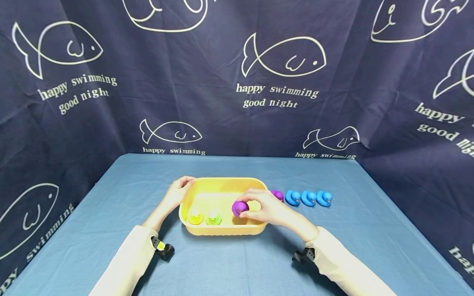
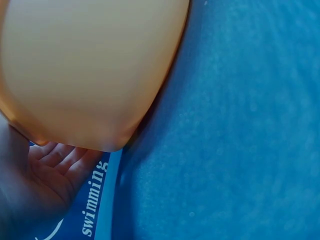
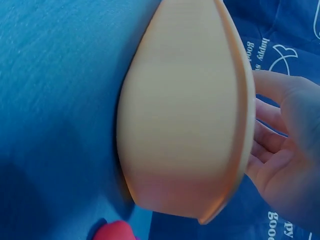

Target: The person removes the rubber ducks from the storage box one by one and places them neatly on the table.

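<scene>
A yellow plastic basin (image 1: 226,230) stands on the blue cloth. My left hand (image 1: 181,190) grips its back left corner; in the left wrist view its fingers (image 2: 62,159) lie along the outside of the wall. My right hand (image 1: 267,206) reaches over the right rim and pinches a purple toy duck (image 1: 240,209) inside the basin's outline. In the right wrist view the basin wall hides the duck and the tips of that hand (image 3: 287,145). A yellow duck (image 1: 196,217) and a green duck (image 1: 213,217) sit side by side at the basin's front left.
Right of the basin, another purple duck (image 1: 278,195), partly hidden by my right hand, begins a row with three blue ducks (image 1: 308,199). A rounded red-pink shape (image 3: 115,231) shows low in the right wrist view. Dark fish-print curtains (image 1: 222,102) border the table (image 1: 237,263).
</scene>
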Demonstrator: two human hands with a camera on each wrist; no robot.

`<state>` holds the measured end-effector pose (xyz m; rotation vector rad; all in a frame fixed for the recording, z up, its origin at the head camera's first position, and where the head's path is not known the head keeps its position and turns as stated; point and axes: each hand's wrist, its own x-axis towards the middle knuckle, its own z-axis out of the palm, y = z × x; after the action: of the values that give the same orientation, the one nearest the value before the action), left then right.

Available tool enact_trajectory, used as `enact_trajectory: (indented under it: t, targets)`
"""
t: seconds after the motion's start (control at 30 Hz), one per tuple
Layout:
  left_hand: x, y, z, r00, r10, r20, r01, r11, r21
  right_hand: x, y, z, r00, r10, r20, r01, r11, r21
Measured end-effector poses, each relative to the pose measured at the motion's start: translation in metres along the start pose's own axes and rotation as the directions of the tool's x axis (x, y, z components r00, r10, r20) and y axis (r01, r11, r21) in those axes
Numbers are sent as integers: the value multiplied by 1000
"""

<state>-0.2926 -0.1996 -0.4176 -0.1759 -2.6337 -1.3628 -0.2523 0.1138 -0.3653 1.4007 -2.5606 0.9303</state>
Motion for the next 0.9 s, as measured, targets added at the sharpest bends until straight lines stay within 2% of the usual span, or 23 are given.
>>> enact_trajectory:
  t: [0.27,0.43,0.7,0.9]
  targets:
    - [-1,0,0,1000,-6,10,6,1000,-7,-9,1,-9,997,-56,-47,54,998,-29]
    - [0,1,-1,1000,-5,9,6,1000,-17,-15,1,-17,998,-25,-55,22,999,-48]
    - [1,2,0,1000,-11,1,11,999,-31,-24,-2,-26,996,38,-82,-40,999,-22]
    - [0,1,0,1000,-13,6,14,999,-35,-31,2,-31,992,9,-124,-14,999,-39]
